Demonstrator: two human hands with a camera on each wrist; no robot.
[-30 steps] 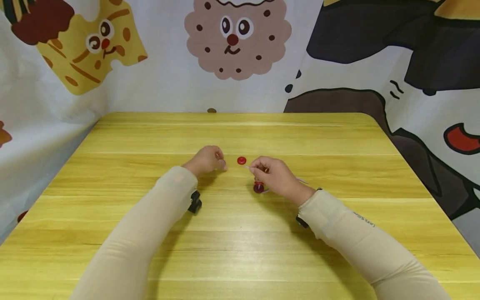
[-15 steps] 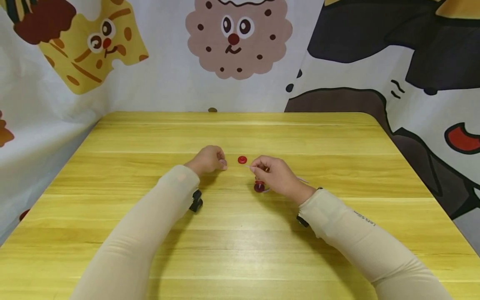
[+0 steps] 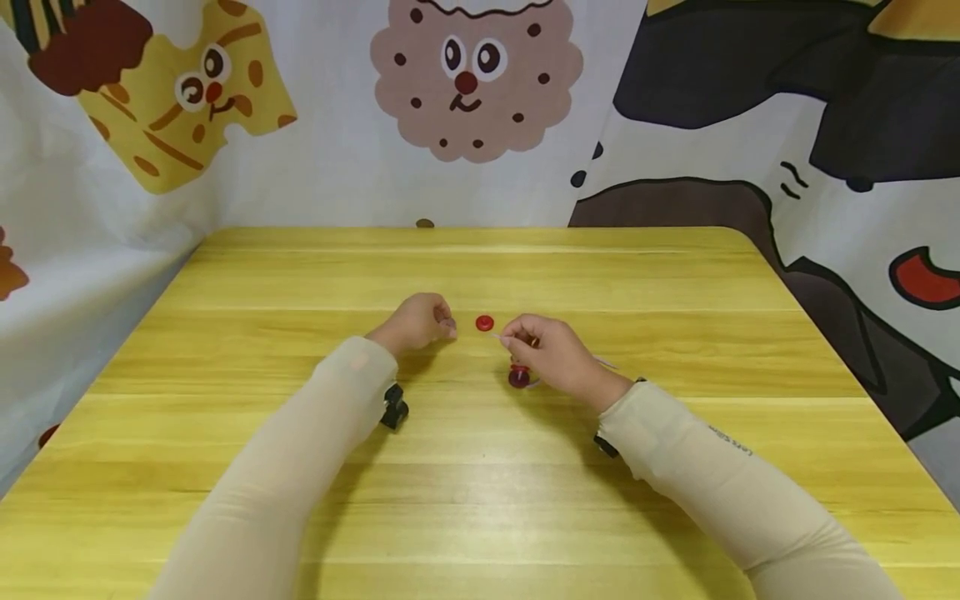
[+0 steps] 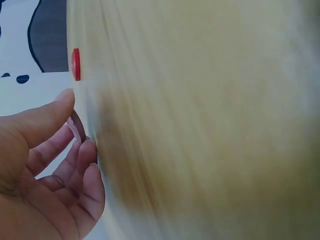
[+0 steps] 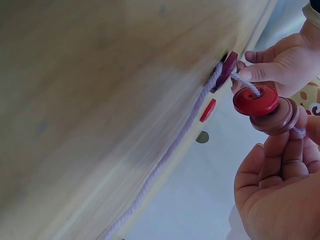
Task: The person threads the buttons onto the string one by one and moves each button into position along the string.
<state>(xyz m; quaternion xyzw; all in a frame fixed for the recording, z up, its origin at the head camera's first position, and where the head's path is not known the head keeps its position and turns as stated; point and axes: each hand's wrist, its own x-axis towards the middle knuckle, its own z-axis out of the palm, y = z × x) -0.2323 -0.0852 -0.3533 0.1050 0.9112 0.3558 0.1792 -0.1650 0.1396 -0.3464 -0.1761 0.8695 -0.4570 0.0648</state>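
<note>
My left hand (image 3: 422, 321) is raised over the table and pinches a mauve disc-shaped button (image 4: 77, 126) between thumb and fingertips. To its right, my right hand (image 3: 551, 350) pinches a lavender cord (image 5: 170, 147) close to one end. On the cord hang a bright red button (image 5: 257, 100) and a brownish-pink one (image 5: 276, 117), just beside the right fingertips. Farther along it a dark purple button (image 5: 228, 72) touches the table. A loose red button (image 3: 485, 322) lies flat between the hands, a little beyond them. Each hand is apart from it.
The wooden table (image 3: 465, 500) has rounded far corners. Behind it hangs a white cloth (image 3: 322, 108) printed with cartoon food. A small black camera (image 3: 393, 407) is strapped to the left wrist, and another (image 3: 606, 446) to the right.
</note>
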